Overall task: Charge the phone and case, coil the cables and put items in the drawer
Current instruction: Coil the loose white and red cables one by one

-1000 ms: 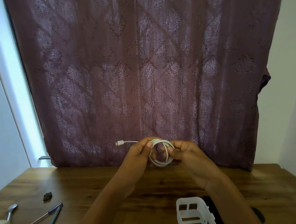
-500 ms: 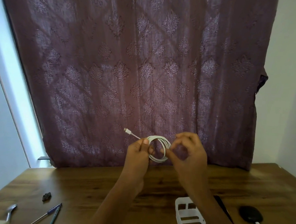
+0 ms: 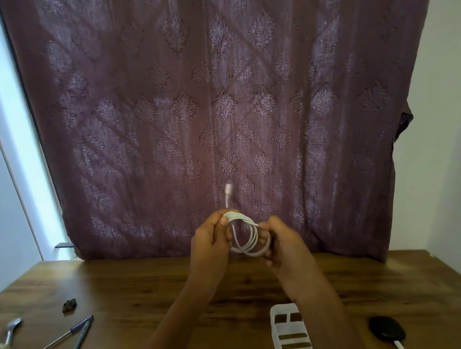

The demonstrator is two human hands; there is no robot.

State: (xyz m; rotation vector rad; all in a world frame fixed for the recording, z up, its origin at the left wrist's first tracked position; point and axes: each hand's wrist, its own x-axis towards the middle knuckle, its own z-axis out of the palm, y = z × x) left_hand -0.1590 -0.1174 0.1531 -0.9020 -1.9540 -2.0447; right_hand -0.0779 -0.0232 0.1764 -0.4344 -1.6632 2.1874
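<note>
Patterned maroon curtain (image 3: 201, 106) behind a wooden tabletop (image 3: 138, 289). Above the tabletop, left hand (image 3: 211, 240) and right hand (image 3: 287, 246) hold a coiled white cable (image 3: 250, 236) between them, each grip pinching one side of the loops; its connector end (image 3: 228, 191) points upward.

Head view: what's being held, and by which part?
White cable coil, in both hands: left hand grips its upper left, just below the free plug end; right hand holds its right side.
</note>
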